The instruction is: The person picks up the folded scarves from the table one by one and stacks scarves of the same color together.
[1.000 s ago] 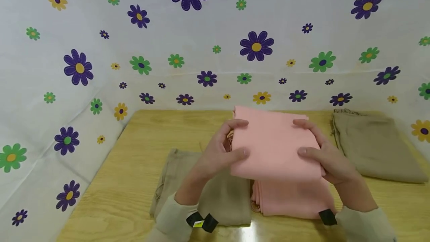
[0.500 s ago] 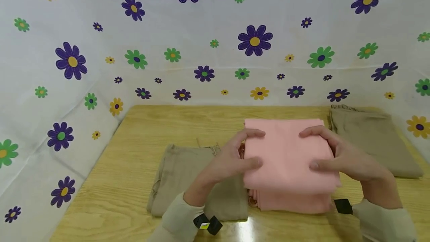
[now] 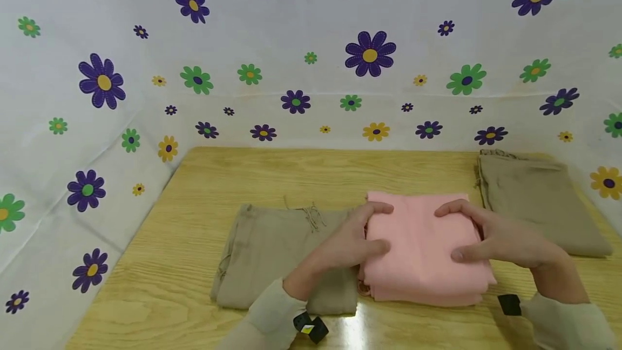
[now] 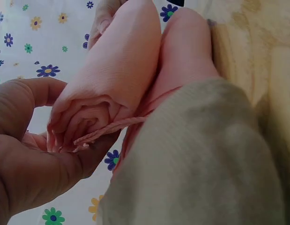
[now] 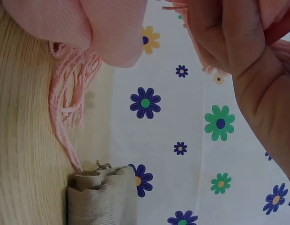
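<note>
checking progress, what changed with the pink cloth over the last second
Both hands, left hand and right hand, lowered the folded pink cloth toward the table onto the pink stack below, still gripping its sides. The two beige cloths, one left and one right, stayed put.

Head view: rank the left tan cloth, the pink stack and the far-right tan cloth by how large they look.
1. Left tan cloth, partly hidden by the left hand.
2. Far-right tan cloth, close to it in size; it lies farther away, so that order is unsure.
3. Pink stack, smallest.
</note>
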`<state>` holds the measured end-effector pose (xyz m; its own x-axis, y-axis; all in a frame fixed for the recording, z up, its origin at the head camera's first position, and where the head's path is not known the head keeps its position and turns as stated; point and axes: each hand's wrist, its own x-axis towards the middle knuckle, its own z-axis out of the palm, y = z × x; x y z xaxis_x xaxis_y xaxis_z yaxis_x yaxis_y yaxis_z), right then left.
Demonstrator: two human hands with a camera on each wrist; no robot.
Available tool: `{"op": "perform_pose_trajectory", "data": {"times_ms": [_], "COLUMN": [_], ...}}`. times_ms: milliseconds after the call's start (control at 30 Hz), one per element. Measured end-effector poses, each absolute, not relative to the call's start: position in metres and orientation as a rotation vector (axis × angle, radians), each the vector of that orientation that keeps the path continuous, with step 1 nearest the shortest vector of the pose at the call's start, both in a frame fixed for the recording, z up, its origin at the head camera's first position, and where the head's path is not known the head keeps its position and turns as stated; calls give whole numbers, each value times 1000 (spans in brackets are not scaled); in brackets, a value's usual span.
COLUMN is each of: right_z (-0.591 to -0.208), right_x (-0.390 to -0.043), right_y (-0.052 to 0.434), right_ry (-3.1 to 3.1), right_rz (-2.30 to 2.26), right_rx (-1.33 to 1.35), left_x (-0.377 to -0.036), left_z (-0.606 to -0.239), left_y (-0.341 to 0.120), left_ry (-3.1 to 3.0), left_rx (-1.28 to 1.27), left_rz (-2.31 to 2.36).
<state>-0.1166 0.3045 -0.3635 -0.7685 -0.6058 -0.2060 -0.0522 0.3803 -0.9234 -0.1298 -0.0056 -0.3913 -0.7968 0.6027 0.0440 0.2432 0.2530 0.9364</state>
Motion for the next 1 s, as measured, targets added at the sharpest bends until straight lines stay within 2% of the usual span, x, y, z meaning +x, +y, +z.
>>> {"op": "perform_pose_trajectory", "data": {"times_ms": [467,667,1000], "right_z": [-372,-380,-379], "right_x": [-116,-118,-118], "right_y": [312,313,315], "right_ry": [2085,2139,2106], "right_rz": [-1342,-1235,-1177], "right_rx": [-651,-593,-422], "left_x": [-125,-128,-128], "left_z": [-393,-401,-400], "left_y": [-2,-1,-1], "left_ry": [2103,2163,2297], "left_rx": [628,568,661], "left_rz": [1553,1454,1269]}}
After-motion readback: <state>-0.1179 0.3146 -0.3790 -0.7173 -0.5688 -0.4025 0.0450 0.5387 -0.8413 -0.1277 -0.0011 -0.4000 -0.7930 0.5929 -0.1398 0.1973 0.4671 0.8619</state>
